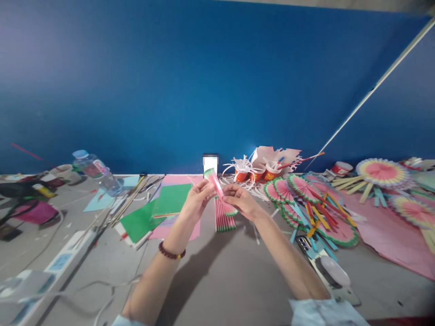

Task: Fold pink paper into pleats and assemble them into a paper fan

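Observation:
Between my hands is a narrow pink paper strip with a green end, which looks like a folded paper fan (216,184). My left hand (200,197) pinches it from the left, a beaded bracelet on that wrist. From the right, the fingers of my right hand (238,199) are closed on its lower end. Just below lies a pleated pink-and-green paper piece (224,219) on the grey table (231,280). Part of another pink pleated piece shows under my right fingers. The fingertips partly cover the held fan.
Green paper sheets (173,199) and thin sticks lie to the left, near a plastic bottle (102,172) and a power strip (57,271). Finished paper fans (302,194) are piled right, beside a phone (306,246). Red cups (272,172) stand by the blue wall (217,90).

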Motion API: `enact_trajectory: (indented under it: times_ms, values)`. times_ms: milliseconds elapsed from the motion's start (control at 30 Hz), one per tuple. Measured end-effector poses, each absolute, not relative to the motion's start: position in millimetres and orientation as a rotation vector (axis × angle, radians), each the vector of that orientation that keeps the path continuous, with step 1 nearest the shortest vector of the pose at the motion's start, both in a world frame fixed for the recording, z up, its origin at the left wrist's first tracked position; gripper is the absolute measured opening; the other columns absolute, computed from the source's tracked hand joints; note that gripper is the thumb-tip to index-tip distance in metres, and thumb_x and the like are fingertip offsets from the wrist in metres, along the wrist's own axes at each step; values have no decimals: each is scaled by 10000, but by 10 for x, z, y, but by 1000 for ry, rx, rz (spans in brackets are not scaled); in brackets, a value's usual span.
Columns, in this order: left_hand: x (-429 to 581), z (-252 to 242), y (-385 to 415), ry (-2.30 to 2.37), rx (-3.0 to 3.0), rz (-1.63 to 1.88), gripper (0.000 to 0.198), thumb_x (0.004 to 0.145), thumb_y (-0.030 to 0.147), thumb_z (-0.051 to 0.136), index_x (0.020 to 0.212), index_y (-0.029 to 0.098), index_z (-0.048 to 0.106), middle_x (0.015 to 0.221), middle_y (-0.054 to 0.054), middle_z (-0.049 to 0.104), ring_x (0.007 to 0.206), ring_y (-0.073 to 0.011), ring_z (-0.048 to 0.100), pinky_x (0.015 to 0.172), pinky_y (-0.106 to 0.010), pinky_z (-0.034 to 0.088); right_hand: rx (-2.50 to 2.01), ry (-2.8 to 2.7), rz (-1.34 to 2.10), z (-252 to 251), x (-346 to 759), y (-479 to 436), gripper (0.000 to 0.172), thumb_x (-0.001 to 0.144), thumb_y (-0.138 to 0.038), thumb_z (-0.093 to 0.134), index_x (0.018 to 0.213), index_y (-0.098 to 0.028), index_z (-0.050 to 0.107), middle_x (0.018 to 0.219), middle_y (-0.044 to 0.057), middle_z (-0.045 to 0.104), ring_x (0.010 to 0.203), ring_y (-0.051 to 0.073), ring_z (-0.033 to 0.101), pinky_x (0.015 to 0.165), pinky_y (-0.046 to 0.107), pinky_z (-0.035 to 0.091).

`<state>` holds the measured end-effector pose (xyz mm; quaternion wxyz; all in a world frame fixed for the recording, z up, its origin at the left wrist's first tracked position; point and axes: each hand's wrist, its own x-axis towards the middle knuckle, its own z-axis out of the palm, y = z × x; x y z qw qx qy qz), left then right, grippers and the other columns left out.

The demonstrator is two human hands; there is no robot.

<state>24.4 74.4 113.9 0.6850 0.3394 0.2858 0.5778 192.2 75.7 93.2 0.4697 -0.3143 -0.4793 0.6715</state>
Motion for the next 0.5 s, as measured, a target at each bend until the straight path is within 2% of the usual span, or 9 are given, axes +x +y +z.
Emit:
enact_trajectory:
  times_ms: [100,233,333,500]
  values:
    - [242,1132,749,599,736,1232,278,595,207,841,822,145,691,746,3,710,653,-72,651,673,-157,527,-753,-1167,1597,941,1925,751,287,603,-247,821,843,-225,665,765,-28,682,713,111,629,695,236,501]
    - [243,1120,756,614,683,1220,221,568,206,853,673,141,670,648,17,685,623,-68,642,699,-162,531,-734,-1194,1509,963,1916,740,284,620,-255,807,885,-237,708,875,-18,703,780,116,635,783,258,501]
    - [259,1125,743,681,715,1262,257,517,229,870,668,142,681,681,5,701,637,-90,651,687,-194,534,-774,-1259,1439,960,1908,742,281,634,-278,795,905,-239,731,934,-4,718,820,139,649,846,306,499]
    - [258,1195,714,813,781,1321,270,462,250,875,569,147,650,570,20,655,538,-92,607,642,-232,521,-885,-1429,1297,938,1920,746,303,674,-363,756,953,-245,742,983,24,736,912,205,662,911,401,489]
